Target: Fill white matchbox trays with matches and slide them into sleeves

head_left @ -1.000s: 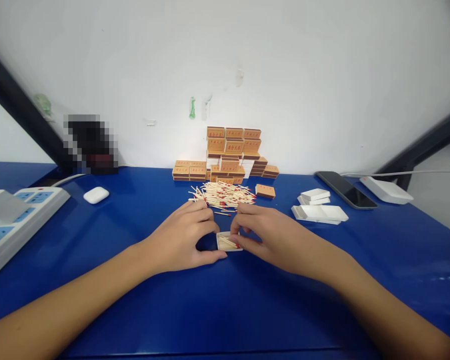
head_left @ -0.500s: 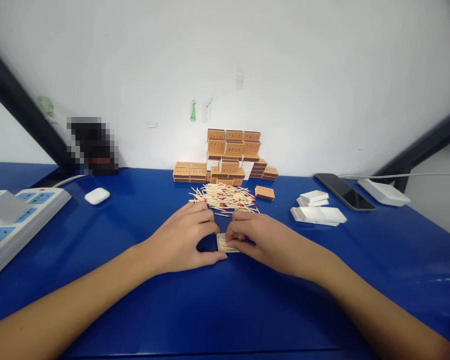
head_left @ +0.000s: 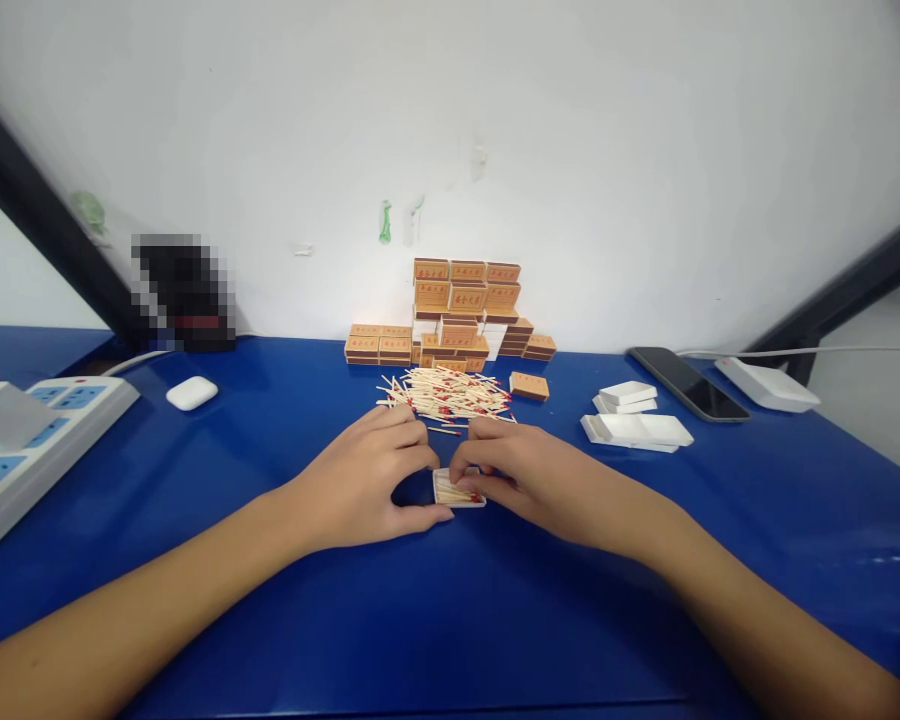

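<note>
A small white matchbox tray (head_left: 463, 504) lies on the blue table between my hands, with red-tipped matches (head_left: 456, 495) in it. My left hand (head_left: 386, 470) grips the tray's left end between thumb and index finger. From the right, my right hand (head_left: 499, 465) reaches into the tray, thumb and index finger bent together at the matches; its fingertips partly cover them. Just beyond the hands is a loose pile of matches (head_left: 450, 393), with a single match (head_left: 444, 431) lying at its near side.
Stacked matchboxes (head_left: 467, 298) stand against the wall, and one matchbox (head_left: 529, 386) lies right of the pile. White trays (head_left: 637, 430), a phone (head_left: 688, 383) and a white box (head_left: 769, 385) sit to the right. On the left are a power strip (head_left: 82, 420) and a white case (head_left: 192, 393).
My right thumb and fingers have shifted slightly within the tray, so the red match heads at its right end now show. My left hand stays on the tray's left end.
</note>
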Demonstrator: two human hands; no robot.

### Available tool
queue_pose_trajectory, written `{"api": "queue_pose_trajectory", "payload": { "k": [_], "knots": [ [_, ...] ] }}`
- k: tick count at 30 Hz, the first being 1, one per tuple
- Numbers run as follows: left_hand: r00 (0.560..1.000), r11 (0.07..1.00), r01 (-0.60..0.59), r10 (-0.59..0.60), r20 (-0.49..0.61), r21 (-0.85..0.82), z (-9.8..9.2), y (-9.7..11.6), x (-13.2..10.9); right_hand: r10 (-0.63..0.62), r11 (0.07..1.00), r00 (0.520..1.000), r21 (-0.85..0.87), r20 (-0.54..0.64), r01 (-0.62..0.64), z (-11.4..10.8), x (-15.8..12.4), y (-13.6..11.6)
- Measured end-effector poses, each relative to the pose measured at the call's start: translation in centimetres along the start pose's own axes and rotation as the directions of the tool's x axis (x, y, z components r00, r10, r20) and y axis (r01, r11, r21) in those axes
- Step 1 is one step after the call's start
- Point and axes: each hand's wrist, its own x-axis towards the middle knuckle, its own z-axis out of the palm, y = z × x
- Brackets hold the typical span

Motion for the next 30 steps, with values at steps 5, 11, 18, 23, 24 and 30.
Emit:
{"api": "queue_pose_trajectory", "payload": {
  "k": [5,11,18,23,24,30],
  "knots": [
    [1.000,1.000,-0.006,0.006,0.000,-0.008,0.0,0.1,0.0,-0.015,1.000,1.000,0.011,0.010,0.015,0.1,0.0,0.1],
    [1.000,1.000,-0.001,0.001,-0.008,-0.011,0.0,0.1,0.0,-0.014,1.000,0.996,-0.028,-0.093,0.012,-1.0,-0.1,0.5],
    [1.000,1.000,-0.004,0.004,-0.018,-0.015,0.1,0.2,-0.2,0.103,0.979,0.981,-0.159,-0.165,-0.129,-2.2,-0.4,3.6],
    [1.000,1.000,-0.001,0.001,-0.015,-0.016,0.0,0.2,-0.2,0.160,0.980,0.984,-0.111,-0.076,-0.167,-2.0,-0.1,4.0],
    [1.000,1.000,0.000,0.000,-0.016,-0.015,0.0,0.2,-0.1,0.163,0.979,0.984,-0.108,-0.073,-0.171,-2.1,-0.1,3.9],
    [1.000,1.000,-0.007,0.007,-0.017,-0.012,0.1,0.1,0.0,0.118,0.988,0.991,-0.088,-0.067,-0.123,-2.3,-0.1,3.9]
  ]
}}
